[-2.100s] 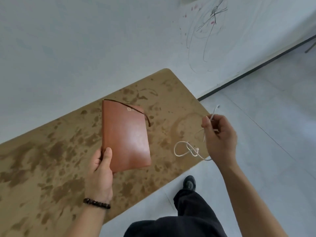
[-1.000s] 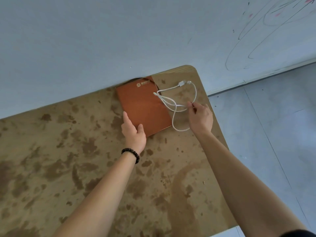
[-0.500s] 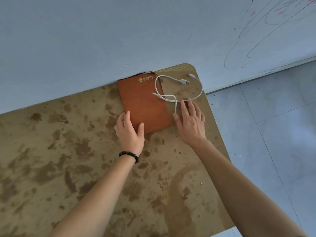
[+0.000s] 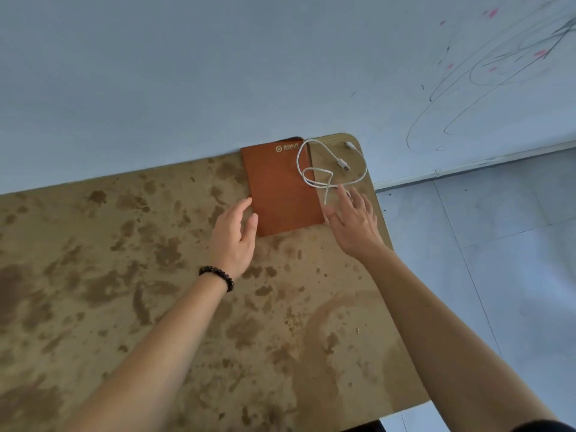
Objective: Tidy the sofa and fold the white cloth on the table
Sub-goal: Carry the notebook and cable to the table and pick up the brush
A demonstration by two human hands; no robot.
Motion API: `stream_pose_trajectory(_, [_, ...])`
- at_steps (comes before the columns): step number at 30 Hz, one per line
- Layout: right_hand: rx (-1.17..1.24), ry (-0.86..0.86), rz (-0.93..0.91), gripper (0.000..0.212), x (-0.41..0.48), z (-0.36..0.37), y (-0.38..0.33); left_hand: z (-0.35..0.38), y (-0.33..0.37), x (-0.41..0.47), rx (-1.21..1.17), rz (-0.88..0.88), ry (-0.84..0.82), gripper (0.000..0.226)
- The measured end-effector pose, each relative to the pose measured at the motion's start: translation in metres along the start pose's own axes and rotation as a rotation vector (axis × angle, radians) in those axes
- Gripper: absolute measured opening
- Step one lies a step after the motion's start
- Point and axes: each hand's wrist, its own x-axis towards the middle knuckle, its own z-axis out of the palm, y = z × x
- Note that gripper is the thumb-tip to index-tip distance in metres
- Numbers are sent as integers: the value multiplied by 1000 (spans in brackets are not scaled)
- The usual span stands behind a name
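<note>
1. The left hand [image 4: 232, 241] is hovering low over the table [image 4: 124, 275] with its fingers relaxed and loosely together, holding nothing. Its thumb is lying at the near left corner of the brown notebook [image 4: 280, 188]; whether it is touching the cover cannot be told.
2. A dark beaded bracelet [image 4: 218, 275] is sitting on the left wrist.
3. The right hand [image 4: 353, 222] is reaching out with its fingers straight and spread, palm down, also holding nothing. Its thumb is pointing at the notebook's near right corner, and its index fingertip is ending just beside the nearest loop of the white cable [image 4: 330, 169]; contact cannot be judged.
4. The notebook is lying flat and closed at the far right corner of the table, its far edge against the wall [image 4: 187, 73], with a pale logo [image 4: 284, 148] printed near that edge.
5. The cable is lying in loose loops, partly across the notebook's right side and partly on the bare tabletop. Its larger plug [image 4: 343, 165] is resting inside the loops, and its smaller plug [image 4: 349, 145] is lying near the table's rounded corner.
6. The tabletop is showing a tan surface mottled with darker brown blotches.
7. Pale floor tiles [image 4: 483, 244] are showing to the right of the table, and dark pen scribbles [image 4: 498, 73] with pink marks are covering the wall above them.
</note>
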Motion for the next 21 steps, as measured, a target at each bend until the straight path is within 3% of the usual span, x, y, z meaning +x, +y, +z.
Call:
stream_pose_trajectory(4, [265,174,-97,52,-72,-34,-10,-44,34,-77,-169,-37,192,47])
stream_pose_trajectory(10, [661,78,-210,40,-197,-75,9,-83,79,-233,-340,-197,486,60])
stream_pose_trajectory(16, [594,5,-401,53,-276,-82,56,-42,105,-391,-386,-316,843,49])
stream_pose_trajectory(21, [481,-113,-550,52,-316,-60,75,13,105,-504,-320,-496,1081,46])
